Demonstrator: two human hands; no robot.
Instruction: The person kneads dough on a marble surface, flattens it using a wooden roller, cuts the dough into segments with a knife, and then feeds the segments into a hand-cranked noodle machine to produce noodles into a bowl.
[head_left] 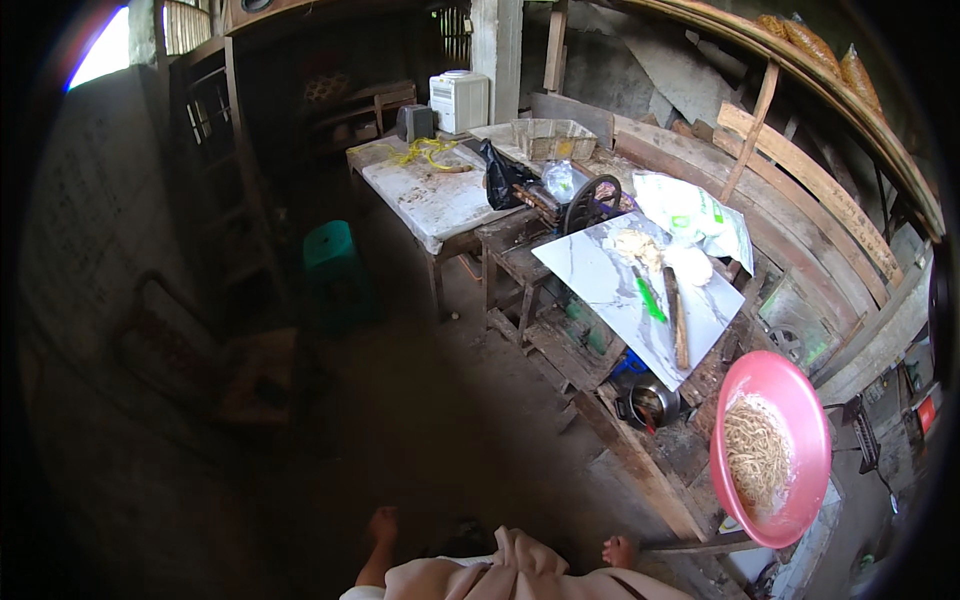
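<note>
My left hand [383, 522] hangs at the lower edge, left of my beige clothing, over the dark floor. It looks loosely closed with nothing seen in it, though the light there is dim. Lower right of centre, my right hand [618, 551] has its fingers curled in and shows nothing in them. Beside it runs the edge of a wooden bench. Nearest on that side stands a pink basin [812, 440] with pale noodle-like strands [757, 455] and white powder inside. Neither hand touches the basin.
A marble-patterned board [600, 262] carries pale dough [637, 245], a green-handled tool [650, 300] and a wooden stick [680, 330]. Behind it are a hand-wheeled machine [590, 205] and a white sack [695, 215]. A metal pot [650, 402] sits below. A green stool [330, 255] and wooden chair [255, 375] stand left.
</note>
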